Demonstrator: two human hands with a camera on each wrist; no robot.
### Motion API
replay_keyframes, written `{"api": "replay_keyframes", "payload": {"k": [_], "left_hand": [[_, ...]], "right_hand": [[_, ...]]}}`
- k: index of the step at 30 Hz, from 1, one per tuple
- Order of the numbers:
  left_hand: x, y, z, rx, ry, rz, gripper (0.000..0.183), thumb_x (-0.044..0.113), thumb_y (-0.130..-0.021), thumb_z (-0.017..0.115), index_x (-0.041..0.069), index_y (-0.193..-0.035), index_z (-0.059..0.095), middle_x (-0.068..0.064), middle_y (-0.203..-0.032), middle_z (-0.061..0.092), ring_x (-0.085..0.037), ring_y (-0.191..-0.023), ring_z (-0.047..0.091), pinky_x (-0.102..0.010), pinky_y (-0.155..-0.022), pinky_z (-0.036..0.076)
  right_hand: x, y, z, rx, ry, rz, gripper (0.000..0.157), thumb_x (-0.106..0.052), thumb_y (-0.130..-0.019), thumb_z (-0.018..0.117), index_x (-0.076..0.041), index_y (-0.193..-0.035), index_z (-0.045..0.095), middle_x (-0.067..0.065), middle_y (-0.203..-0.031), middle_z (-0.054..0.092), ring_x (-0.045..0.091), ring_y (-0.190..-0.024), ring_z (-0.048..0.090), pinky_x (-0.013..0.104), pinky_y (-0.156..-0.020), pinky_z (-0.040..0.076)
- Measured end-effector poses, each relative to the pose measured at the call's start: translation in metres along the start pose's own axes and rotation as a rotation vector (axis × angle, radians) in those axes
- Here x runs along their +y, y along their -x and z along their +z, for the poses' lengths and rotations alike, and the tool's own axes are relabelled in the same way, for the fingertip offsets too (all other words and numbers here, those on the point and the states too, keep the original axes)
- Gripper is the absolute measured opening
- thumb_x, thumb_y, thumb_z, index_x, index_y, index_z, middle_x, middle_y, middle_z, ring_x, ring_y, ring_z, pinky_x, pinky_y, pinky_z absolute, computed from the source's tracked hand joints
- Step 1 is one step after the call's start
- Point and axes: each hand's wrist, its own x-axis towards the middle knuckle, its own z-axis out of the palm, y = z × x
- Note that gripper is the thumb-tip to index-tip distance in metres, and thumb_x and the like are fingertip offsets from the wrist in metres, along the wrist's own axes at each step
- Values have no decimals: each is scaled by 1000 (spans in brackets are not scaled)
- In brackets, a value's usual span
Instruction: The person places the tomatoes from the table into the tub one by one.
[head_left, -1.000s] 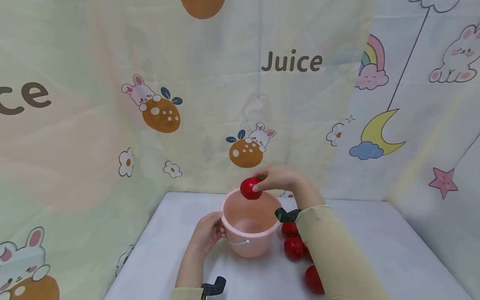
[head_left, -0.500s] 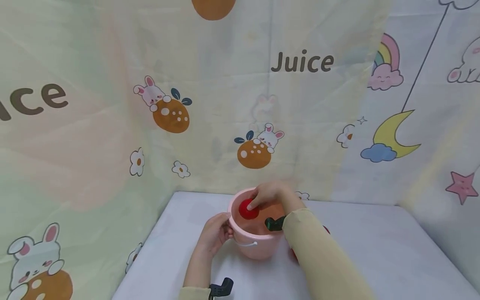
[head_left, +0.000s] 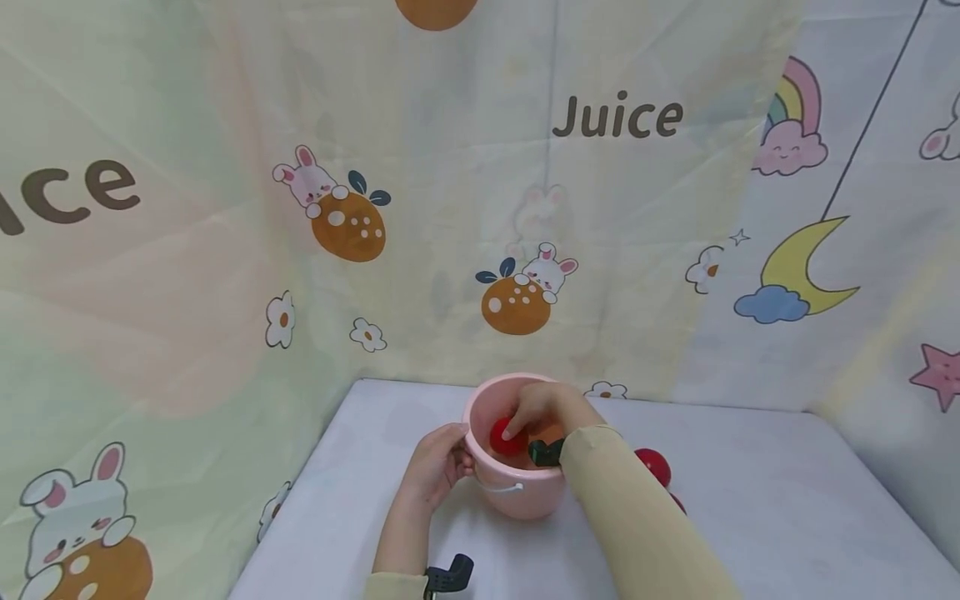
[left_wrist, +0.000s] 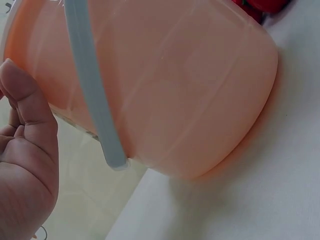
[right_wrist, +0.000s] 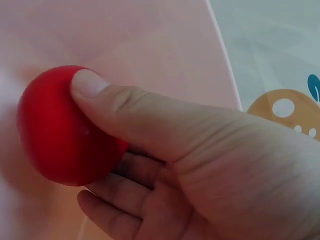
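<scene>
A pink bucket (head_left: 525, 502) stands on the white table, its pale handle (left_wrist: 92, 85) hanging down the outside. My left hand (head_left: 433, 467) grips the bucket's left rim, with the thumb (left_wrist: 25, 92) against the outer wall near the lip. Inside the bucket, below the rim, my right hand (head_left: 546, 405) holds a smooth, round red fruit (right_wrist: 55, 132). The thumb presses on its top and the other fingers lie beneath it in the right wrist view. Part of the fruit is covered by the thumb in the head view.
More red fruits (head_left: 652, 467) lie on the table (head_left: 757, 500) right of the bucket, partly hidden behind the right sleeve (head_left: 637, 517). A printed cloth (head_left: 435, 208) hangs along the table's back and sides.
My right hand has lowered the red fruit from above the rim down into the bucket. The left hand keeps its grip on the rim. The head view has shifted slightly.
</scene>
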Motion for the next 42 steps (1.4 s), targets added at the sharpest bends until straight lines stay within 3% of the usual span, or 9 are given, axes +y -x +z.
{"api": "replay_keyframes", "payload": {"k": [8, 18, 22, 26, 33, 38, 42], "left_hand": [[1, 1, 1, 5, -18, 10, 50, 36, -97, 58, -8, -121, 57, -1, -71, 61, -11, -59, 57, -21, -62, 56], [2, 1, 3, 9, -12, -4, 49, 36, -98, 58, -7, -121, 57, 0, -72, 60, -10, -60, 57, -21, -62, 55], [2, 0, 4, 8, -4, -12, 51, 36, -96, 60, -7, -123, 56, 0, -73, 61, -11, -61, 58, -22, -63, 56], [1, 0, 3, 17, -3, -15, 51, 36, -96, 60, -7, -124, 56, 0, -74, 61, -11, -62, 58, -22, -64, 56], [-1, 1, 3, 21, -1, -19, 46, 35, -97, 59, -3, -122, 58, -1, -74, 61, -12, -63, 59, -22, -65, 56], [-1, 0, 2, 7, 8, -3, 46, 34, -96, 60, -6, -118, 58, -1, -72, 61, -12, -62, 58, -22, -63, 56], [1, 0, 1, 2, 5, 6, 45, 32, -97, 59, -8, -116, 57, -1, -72, 60, -11, -62, 58, -23, -63, 56]], "right_hand": [[-1, 4, 2, -12, -29, 1, 23, -17, -83, 78, -9, -105, 75, 9, -98, 72, 30, -98, 62, 42, -93, 56], [5, 1, -2, -26, -86, 2, 28, -16, -85, 76, -5, -110, 73, 10, -101, 69, 28, -101, 60, 43, -95, 55], [3, 7, -4, -33, -174, 3, 34, -16, -83, 78, -6, -114, 71, 13, -110, 68, 33, -109, 59, 46, -97, 54], [-6, 21, -9, -23, -220, -11, 44, -21, -82, 80, -10, -122, 67, 15, -121, 65, 36, -118, 55, 50, -98, 53], [-19, 53, -34, 72, -63, -137, 43, -30, -90, 71, -15, -129, 65, 5, -125, 67, 31, -122, 60, 48, -104, 50], [-13, 78, -52, 132, -62, -225, 46, -31, -92, 69, -13, -133, 61, 10, -133, 63, 32, -127, 57, 48, -106, 48], [2, 107, -65, 233, -63, -258, 47, -38, -90, 69, -21, -133, 60, 5, -133, 63, 28, -127, 57, 46, -104, 50]]}}
